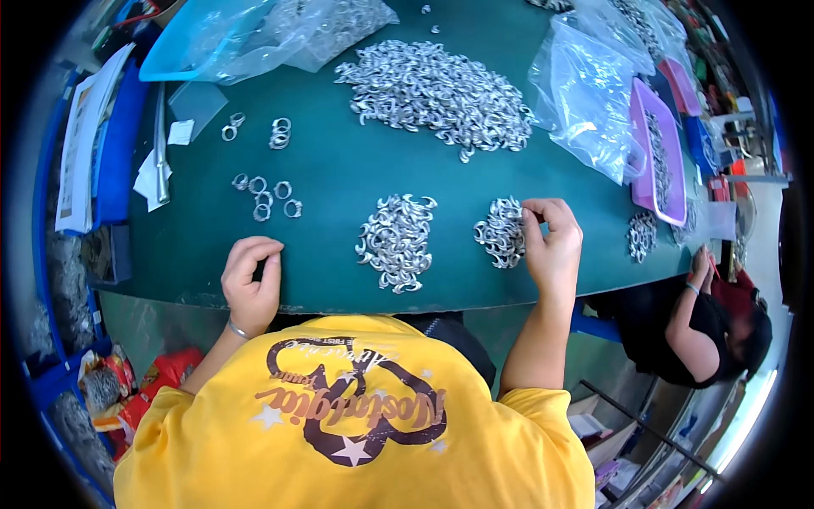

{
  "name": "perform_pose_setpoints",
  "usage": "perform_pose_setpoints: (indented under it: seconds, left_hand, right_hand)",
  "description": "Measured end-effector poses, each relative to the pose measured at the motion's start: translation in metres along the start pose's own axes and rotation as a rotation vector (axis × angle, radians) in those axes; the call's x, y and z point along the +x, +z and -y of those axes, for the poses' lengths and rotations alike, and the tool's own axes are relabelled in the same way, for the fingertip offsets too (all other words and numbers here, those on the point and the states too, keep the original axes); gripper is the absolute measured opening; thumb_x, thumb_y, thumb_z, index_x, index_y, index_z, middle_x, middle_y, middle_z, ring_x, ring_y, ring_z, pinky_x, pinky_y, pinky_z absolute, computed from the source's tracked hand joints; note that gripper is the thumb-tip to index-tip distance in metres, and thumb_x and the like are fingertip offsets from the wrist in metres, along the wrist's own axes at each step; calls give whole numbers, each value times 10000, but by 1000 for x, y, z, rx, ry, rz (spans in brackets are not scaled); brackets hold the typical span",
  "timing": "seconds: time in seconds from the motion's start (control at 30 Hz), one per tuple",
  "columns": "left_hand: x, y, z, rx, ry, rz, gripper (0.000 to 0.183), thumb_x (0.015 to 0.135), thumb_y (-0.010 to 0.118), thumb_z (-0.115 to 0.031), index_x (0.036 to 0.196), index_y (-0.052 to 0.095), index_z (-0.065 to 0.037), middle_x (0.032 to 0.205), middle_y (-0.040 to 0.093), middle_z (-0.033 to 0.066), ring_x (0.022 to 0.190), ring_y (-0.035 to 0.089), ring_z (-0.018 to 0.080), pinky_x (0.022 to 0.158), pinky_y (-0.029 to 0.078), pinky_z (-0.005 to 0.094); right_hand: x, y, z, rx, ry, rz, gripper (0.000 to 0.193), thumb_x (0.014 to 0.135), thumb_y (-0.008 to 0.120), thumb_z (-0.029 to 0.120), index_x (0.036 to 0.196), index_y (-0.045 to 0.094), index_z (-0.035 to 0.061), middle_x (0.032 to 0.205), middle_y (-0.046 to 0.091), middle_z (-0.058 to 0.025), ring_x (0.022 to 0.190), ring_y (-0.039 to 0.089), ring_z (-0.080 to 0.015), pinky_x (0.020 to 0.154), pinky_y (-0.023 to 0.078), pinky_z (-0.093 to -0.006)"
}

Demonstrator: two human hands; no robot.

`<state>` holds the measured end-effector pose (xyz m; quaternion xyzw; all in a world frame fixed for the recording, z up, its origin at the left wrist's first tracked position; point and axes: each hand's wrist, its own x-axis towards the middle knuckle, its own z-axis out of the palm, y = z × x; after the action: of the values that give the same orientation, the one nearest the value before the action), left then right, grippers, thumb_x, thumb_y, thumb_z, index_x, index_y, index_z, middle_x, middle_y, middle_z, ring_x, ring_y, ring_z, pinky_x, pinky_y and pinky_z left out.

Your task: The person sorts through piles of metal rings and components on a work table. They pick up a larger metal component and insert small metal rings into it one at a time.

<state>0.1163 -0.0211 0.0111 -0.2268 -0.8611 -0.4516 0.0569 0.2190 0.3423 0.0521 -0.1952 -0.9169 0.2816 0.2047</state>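
Right now my right hand (553,240) rests at the three o'clock edge of a small heap of silver metal rings (501,232), fingers curled and pinching at its rim; whether a ring is actually between them I cannot tell. My left hand (251,273) sits loosely curled on the green table (339,161) at about eight o'clock, holding nothing. A second small heap (396,241) lies between my hands, close for easy picking, and the big pile (437,93) waits at twelve o'clock.
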Motion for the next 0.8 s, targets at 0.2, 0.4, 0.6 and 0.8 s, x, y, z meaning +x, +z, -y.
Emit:
perform_pose_setpoints:
  seconds: [0.2, 0.4, 0.6, 0.8]
  left_hand:
    - [2, -1, 0, -1, -1, 3, 95, 838, 650, 51, 903, 694, -3, 951, 669, 127, 869, 648, 268, 778, 516, 322]
    - [1, -1, 1, -3, 8, 0, 95, 834, 650, 49, 901, 694, -2, 948, 673, 126, 868, 649, 266, 775, 517, 325]
    - [0, -1, 2, -14, 4, 3, 94, 835, 656, 48, 901, 694, -7, 943, 673, 122, 862, 648, 263, 769, 518, 324]
    - [1, -1, 0, -14, -3, -9, 94, 835, 655, 50, 902, 693, -4, 942, 672, 121, 859, 647, 260, 761, 519, 318]
  right_hand:
    - [6, 71, 39, -27, -306, 95, 117, 804, 689, 40, 911, 717, 80, 886, 661, -85, 827, 614, -300, 741, 463, -421]
    - [6, 81, 28, -200, -287, -139, 63, 795, 718, 88, 845, 680, 80, 855, 648, -81, 790, 612, -284, 703, 442, -419]
    - [0, 73, 22, -13, -280, 31, 102, 781, 690, -10, 866, 682, 45, 856, 652, -121, 812, 630, -313, 732, 485, -423]
    - [16, 54, 23, 83, -70, -29, 69, 816, 678, 5, 883, 686, 21, 893, 669, -155, 842, 647, -348, 742, 517, -437]
